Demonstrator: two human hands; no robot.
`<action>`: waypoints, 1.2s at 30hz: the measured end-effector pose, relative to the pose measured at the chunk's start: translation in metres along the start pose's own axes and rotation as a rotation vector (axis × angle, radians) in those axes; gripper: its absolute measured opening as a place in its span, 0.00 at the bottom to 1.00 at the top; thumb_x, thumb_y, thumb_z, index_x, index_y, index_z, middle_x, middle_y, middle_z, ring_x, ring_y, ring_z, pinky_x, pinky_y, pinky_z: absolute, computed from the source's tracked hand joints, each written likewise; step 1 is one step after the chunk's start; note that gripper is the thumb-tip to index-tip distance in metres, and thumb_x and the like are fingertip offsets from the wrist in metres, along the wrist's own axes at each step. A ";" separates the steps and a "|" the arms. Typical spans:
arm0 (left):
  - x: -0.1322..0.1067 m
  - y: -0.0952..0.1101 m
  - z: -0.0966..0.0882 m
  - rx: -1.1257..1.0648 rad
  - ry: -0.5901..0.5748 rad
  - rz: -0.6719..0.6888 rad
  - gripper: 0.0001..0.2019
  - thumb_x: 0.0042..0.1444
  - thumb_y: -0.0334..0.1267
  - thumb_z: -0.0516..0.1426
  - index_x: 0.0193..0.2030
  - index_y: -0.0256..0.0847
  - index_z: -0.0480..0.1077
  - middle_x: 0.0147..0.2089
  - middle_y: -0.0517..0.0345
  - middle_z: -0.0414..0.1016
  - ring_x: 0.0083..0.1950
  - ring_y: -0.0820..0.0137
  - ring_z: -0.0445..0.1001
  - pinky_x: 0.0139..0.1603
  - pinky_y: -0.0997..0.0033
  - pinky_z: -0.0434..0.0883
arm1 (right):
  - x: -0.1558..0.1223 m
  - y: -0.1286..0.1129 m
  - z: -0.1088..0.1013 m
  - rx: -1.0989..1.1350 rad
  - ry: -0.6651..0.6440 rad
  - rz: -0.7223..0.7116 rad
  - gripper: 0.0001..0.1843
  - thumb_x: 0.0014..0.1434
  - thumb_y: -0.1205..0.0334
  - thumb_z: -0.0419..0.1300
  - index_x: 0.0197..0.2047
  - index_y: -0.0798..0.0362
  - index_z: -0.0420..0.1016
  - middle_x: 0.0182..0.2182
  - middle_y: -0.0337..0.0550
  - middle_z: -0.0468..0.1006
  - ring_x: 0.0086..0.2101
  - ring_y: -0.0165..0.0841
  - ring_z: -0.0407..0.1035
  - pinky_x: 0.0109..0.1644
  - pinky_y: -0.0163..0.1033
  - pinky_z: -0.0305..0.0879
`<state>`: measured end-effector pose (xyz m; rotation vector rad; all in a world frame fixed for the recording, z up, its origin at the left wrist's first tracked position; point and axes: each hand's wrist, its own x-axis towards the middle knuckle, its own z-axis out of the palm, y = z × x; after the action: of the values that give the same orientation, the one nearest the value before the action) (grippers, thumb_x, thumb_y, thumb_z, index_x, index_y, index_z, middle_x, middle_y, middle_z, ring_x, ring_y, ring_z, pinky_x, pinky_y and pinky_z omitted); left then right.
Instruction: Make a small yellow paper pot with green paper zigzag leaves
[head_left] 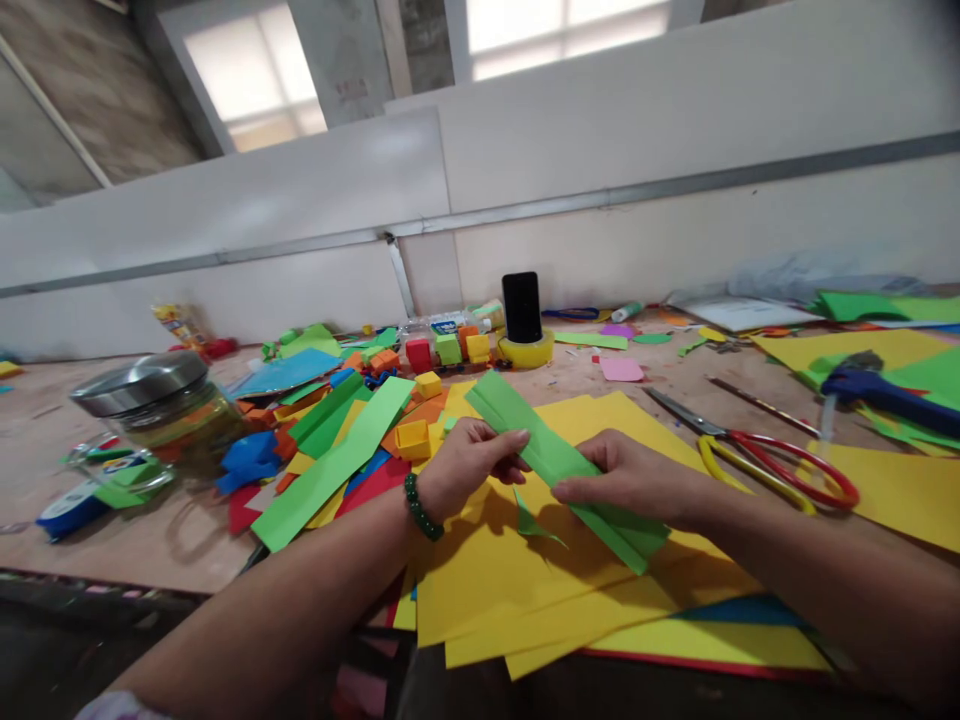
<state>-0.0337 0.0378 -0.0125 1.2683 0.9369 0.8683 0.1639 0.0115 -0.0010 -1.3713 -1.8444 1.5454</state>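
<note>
left hand (476, 465), right hand (634, 480): two at work! green paper (551, 442) between, layer count unclear. one bracelet (421, 510), one phone (522, 307), one yellow tape roll (526, 353), one jar (169, 415), one red-and-yellow scissors pair (721, 434), one slim stick (762, 405). two windows (255, 75). yellow sheets (487, 585)? several, exact tally hidden.

Grn strip (556, 452); yel sheets (480, 590); red/yel-hndl scissors (731, 435).

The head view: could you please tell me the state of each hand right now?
Left hand: closed, pinching the green paper strip.
Right hand: closed, holding the same strip nearer its lower end.
</note>
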 end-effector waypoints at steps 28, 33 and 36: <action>0.003 0.006 -0.008 -0.212 0.023 0.035 0.17 0.40 0.47 0.68 0.25 0.31 0.75 0.23 0.56 0.75 0.23 0.77 0.72 0.30 0.78 0.69 | -0.003 -0.003 -0.007 -0.033 0.014 -0.095 0.21 0.50 0.46 0.62 0.23 0.58 0.71 0.19 0.39 0.71 0.20 0.26 0.61 0.24 0.33 0.54; 0.003 0.004 -0.007 -0.207 0.021 0.040 0.17 0.41 0.46 0.68 0.29 0.31 0.75 0.25 0.54 0.77 0.26 0.75 0.74 0.33 0.76 0.70 | 0.003 0.004 -0.010 -0.055 0.044 -0.161 0.20 0.52 0.44 0.60 0.28 0.56 0.68 0.20 0.35 0.66 0.22 0.25 0.58 0.25 0.33 0.53; 0.001 0.000 -0.002 -0.156 -0.012 0.013 0.17 0.40 0.44 0.68 0.29 0.31 0.75 0.25 0.54 0.76 0.27 0.73 0.75 0.32 0.76 0.71 | 0.006 0.007 -0.011 -0.136 0.119 -0.195 0.21 0.54 0.43 0.58 0.27 0.55 0.66 0.20 0.32 0.59 0.21 0.24 0.53 0.24 0.32 0.49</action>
<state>-0.0352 0.0394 -0.0128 1.1450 0.8354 0.9246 0.1731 0.0218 -0.0048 -1.2680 -1.9744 1.2367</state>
